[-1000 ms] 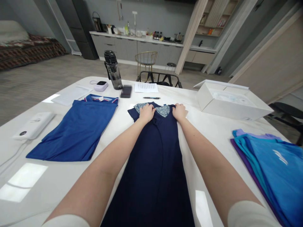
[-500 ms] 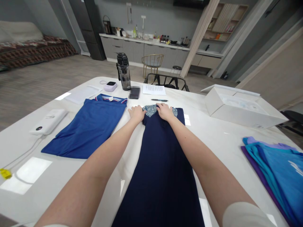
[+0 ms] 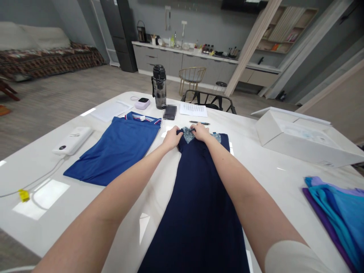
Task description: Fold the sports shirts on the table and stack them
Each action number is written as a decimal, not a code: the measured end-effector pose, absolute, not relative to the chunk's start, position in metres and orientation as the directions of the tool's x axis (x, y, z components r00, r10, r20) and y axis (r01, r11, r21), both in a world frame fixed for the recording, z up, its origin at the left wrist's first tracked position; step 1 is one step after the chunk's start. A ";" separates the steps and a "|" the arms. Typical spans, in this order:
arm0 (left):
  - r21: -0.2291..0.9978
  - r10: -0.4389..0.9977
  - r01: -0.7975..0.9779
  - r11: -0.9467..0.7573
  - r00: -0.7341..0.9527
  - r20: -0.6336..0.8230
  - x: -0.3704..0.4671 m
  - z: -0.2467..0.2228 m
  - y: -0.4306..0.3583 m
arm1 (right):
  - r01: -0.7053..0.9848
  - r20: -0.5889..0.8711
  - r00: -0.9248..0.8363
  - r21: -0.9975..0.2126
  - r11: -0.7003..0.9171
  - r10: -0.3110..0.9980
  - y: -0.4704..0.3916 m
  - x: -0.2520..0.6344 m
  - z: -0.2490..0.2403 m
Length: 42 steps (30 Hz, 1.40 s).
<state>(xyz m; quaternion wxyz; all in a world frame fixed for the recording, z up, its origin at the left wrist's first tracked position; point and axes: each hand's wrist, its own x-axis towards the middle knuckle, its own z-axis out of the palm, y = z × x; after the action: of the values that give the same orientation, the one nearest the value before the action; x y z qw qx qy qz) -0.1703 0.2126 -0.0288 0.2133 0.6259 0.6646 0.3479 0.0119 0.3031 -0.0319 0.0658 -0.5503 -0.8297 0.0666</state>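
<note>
A long dark navy garment [image 3: 199, 197] lies stretched over the white table towards me, its far end trimmed with a grey-blue patterned cloth. At the far left corner of that end, my left hand [image 3: 172, 138] pinches the fabric between thumb and fingers. My right hand [image 3: 200, 132] grips the patterned edge near its middle, bunching it up a little. To the left of the garment lies a folded blue polo shirt [image 3: 122, 148] with a striped collar. Whether the navy piece is a dress or trousers I cannot tell.
Along the far side stand a water bottle [image 3: 159, 87], a lilac device [image 3: 142, 103], printed paper [image 3: 193, 110] and a pen [image 3: 200, 123]. A white power bank [image 3: 73, 140] with a cable sits left. An open white box [image 3: 295, 142] and stacked folded clothes [image 3: 338, 216] are at right.
Both hands have closed on the patterned edge and lifted it slightly, so it bunches between them. The whole view has shifted, with table items appearing further right.
</note>
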 end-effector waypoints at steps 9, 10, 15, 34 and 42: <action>0.917 0.965 0.300 -0.263 0.078 0.251 -0.081 0.029 0.212 | 0.705 0.344 -0.363 -0.507 0.497 0.866 0.299 0.085 0.005; 0.911 0.958 0.296 -0.287 0.100 0.269 -0.065 0.030 0.212 | 0.696 0.361 -0.344 -0.521 0.494 0.867 0.297 0.099 0.006; 0.820 0.942 0.471 -0.324 0.239 0.234 -0.011 0.004 0.199 | 0.776 0.226 -0.167 -0.570 0.269 0.960 0.280 0.164 -0.017; 0.184 0.922 0.922 -0.341 0.290 0.255 -0.020 0.002 0.132 | 0.766 0.334 -0.116 -0.570 0.298 0.935 0.218 0.150 -0.023; 0.395 0.878 0.786 -0.477 0.405 0.255 -0.005 0.001 0.120 | 0.804 0.236 -0.049 -0.567 0.178 0.971 0.215 0.188 -0.033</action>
<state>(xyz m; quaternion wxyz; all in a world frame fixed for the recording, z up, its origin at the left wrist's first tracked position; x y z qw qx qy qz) -0.0045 0.1202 0.0006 0.1065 0.8313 0.5003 0.2173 0.1876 0.2149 -0.0330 0.2914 -0.6249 -0.7101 0.1427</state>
